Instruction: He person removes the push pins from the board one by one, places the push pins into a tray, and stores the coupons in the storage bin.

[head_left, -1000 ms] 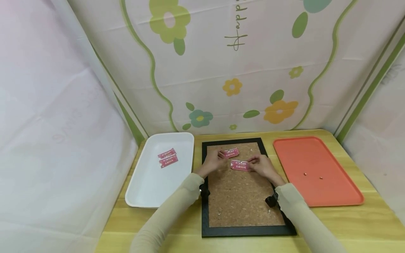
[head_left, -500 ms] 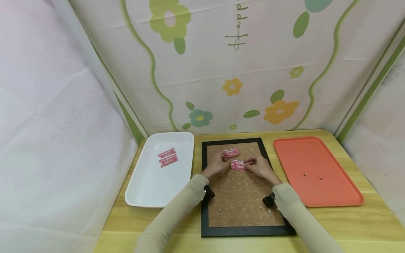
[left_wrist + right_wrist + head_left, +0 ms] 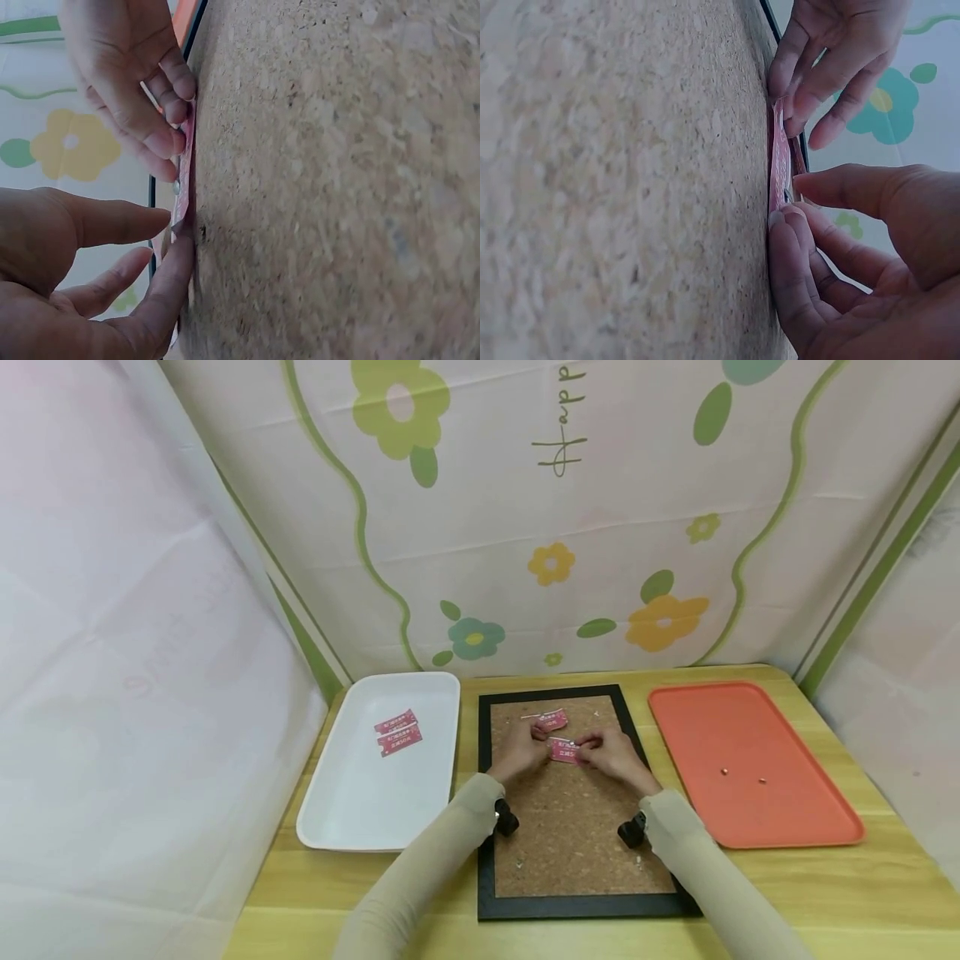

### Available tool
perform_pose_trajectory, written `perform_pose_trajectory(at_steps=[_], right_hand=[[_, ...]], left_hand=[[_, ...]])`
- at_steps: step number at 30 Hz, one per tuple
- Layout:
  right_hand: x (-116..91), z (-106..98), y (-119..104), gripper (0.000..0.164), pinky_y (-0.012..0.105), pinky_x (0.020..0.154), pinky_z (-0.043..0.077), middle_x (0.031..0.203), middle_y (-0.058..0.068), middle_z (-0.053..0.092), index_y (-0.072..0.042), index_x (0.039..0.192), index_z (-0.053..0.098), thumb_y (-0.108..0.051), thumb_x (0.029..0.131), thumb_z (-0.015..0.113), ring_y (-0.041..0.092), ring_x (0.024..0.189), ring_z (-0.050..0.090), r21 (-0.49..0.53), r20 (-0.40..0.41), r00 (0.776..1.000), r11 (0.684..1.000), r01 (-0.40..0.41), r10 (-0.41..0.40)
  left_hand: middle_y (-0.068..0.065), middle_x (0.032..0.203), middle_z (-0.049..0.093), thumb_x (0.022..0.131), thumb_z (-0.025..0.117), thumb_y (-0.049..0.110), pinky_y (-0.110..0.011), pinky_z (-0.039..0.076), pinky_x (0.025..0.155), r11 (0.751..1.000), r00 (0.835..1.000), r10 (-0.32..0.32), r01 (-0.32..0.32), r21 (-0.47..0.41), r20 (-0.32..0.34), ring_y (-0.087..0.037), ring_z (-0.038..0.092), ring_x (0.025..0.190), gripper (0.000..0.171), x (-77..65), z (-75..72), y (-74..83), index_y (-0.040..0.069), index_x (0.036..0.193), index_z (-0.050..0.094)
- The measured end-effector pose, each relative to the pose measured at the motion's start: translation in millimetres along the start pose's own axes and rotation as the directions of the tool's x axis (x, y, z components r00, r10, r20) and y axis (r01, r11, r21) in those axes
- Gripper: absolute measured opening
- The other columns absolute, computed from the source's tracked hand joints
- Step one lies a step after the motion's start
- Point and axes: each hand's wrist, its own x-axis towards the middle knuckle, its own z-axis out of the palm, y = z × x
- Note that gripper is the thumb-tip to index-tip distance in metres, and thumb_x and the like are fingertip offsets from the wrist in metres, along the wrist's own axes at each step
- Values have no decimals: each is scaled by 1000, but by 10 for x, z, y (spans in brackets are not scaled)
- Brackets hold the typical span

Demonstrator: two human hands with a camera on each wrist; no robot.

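A pink coupon (image 3: 563, 751) with white print lies low over the framed corkboard (image 3: 573, 852). My left hand (image 3: 519, 750) pinches its left end between thumb and finger, the corner lifted slightly in the left wrist view. At the right end, my right hand (image 3: 613, 754) holds the coupon with bent fingers, its fingertips close to a small metal thumbtack (image 3: 787, 196) at the coupon's upper edge. Just above, a second pink coupon (image 3: 553, 719) lies on the cork, partly covered by my left hand.
Left of the board stands a white tray (image 3: 352, 810) with two pink coupons (image 3: 400, 739). On the right, an orange-red tray (image 3: 750, 727) holds two small thumbtacks (image 3: 724, 772). Small clear pins (image 3: 520, 863) sit near the board's corners. A flowered curtain (image 3: 495, 527) rises behind.
My left hand has moved right and slightly down, from beside the upper coupon to the left end of the lower one. My right hand has shifted slightly left along the lower coupon.
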Motion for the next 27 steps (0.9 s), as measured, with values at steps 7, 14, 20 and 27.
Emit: perform_pose_trajectory(at_steps=[7,14,20,27], right_hand=[[47,16,-32,22,23,58,52,91,14,76,3,113,74,-9,95,68,9,67,64,-1,-17,1000,1000,11,-11],[96,44,-11,20,24,57,47,85,12,73,3,104,75,-4,88,66,10,65,58,-54,-72,996,997,57,-60],[119,63,-46,16,23,53,48,89,15,75,2,102,75,-8,92,69,10,62,60,-52,-62,997,998,37,-40],[133,65,-88,10,23,55,47,89,17,76,2,98,75,-6,92,73,14,68,64,-100,-91,995,994,41,-51]], left_hand=[[-20,108,70,80,71,-16,-23,57,69,996,999,41,-40,-83,14,-20,71,90,34,2,46,-12,-5,112,68],[-20,110,71,81,71,-15,-23,60,73,993,995,93,-91,-75,32,-21,72,92,37,26,70,-59,-3,116,69],[-16,111,72,85,67,-12,-23,57,77,994,993,109,-108,-22,43,-15,67,91,36,-18,96,-44,2,117,72],[-16,109,73,84,65,-14,-22,55,75,994,993,102,-100,-40,54,-18,67,91,35,-33,105,-15,0,114,74]])
